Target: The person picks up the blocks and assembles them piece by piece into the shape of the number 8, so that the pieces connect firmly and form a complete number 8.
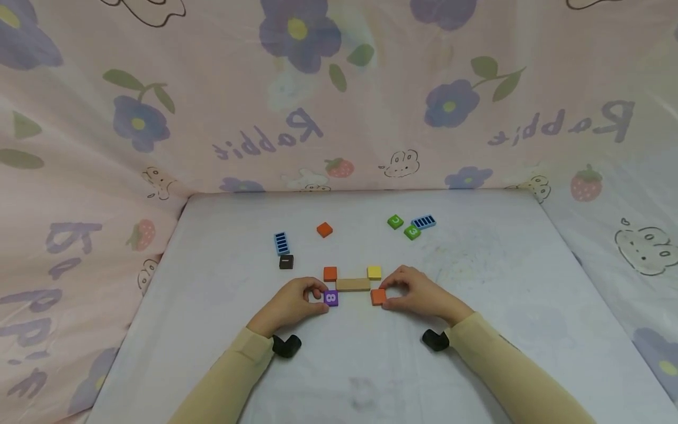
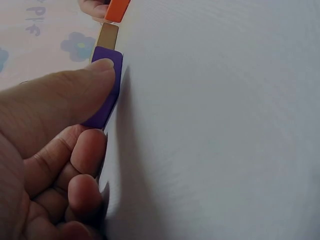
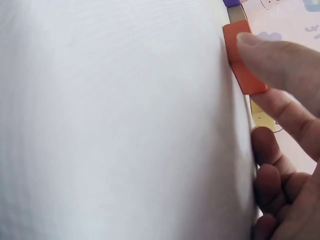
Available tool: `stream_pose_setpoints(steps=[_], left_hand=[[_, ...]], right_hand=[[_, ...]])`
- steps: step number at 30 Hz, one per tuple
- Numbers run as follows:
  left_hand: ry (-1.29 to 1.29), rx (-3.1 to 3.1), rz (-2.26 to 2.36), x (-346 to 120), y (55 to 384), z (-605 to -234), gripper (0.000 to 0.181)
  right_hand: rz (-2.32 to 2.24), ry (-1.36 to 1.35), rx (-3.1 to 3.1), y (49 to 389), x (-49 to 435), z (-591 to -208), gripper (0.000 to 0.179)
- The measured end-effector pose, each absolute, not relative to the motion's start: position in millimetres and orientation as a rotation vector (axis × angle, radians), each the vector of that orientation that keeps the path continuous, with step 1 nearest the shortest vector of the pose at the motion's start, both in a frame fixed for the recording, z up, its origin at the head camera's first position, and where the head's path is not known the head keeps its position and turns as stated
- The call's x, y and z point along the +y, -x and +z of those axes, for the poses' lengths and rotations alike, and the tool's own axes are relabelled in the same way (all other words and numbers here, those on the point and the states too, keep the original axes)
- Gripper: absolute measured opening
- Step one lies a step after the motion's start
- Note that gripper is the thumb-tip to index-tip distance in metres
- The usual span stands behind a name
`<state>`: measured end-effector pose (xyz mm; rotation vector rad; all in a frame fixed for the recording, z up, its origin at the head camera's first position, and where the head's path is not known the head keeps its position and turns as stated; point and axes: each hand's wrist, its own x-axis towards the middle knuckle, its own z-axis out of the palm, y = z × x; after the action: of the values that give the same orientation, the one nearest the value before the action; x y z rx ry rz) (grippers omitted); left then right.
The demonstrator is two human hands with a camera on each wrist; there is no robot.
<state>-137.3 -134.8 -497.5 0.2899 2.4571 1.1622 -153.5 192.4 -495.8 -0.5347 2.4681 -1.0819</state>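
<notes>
My left hand (image 1: 288, 301) pinches a purple square tile (image 1: 331, 298) marked 8, its thumb lying along the near edge in the left wrist view. Opposite it, my right hand (image 1: 424, 294) holds an orange square tile (image 1: 378, 297) between thumb and index finger. A tan rectangular block (image 1: 353, 285) lies lengthwise between these two tiles. Behind the purple tile sits another orange tile (image 1: 330, 274), and a yellow tile (image 1: 374, 272) sits behind the right-hand orange one. The other fingers of both hands are curled loosely close to the tabletop.
Farther back on the white tabletop (image 1: 222, 282) lie a blue barred tile (image 1: 282, 243), a black tile (image 1: 286, 262) and a single orange tile (image 1: 325, 229). Two green tiles (image 1: 395, 221) and another blue barred tile (image 1: 423, 222) are grouped back right. Printed cloth (image 1: 360, 118) surrounds the table.
</notes>
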Motion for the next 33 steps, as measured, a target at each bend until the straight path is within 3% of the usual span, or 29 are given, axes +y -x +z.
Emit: stream_pose_setpoints(steps=[33], left_hand=[[-0.332, 2.454, 1.197, -134.2, 135.8, -496.4, 0.031]], right_hand=[[-1.116, 0.534, 2.461, 152.4, 192.1, -498.3, 0.031]])
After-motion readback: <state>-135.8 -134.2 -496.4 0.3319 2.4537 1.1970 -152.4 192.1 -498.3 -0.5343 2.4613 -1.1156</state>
